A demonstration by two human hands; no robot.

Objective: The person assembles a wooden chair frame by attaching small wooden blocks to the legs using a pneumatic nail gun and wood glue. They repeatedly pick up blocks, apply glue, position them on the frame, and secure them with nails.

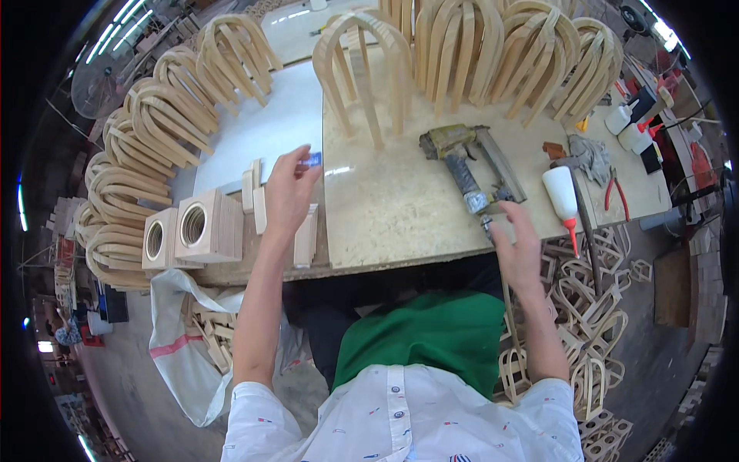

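– Left hand (291,189)?
– Fingers curled, small blue item (311,159) in grip, above the table (377,208).
– Right hand (522,240)?
– Half open beside the nail gun's (465,181) lower end; contact unclear. Gun lies on tabletop, wooden arches (398,100) beyond.

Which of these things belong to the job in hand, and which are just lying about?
Seemingly part of the work:
small blue item, in the left hand
nail gun, by the right hand
arched wooden frames

Apparently just lying about, untouched:
red-handled pliers
grey rag
white bottle with a red tip
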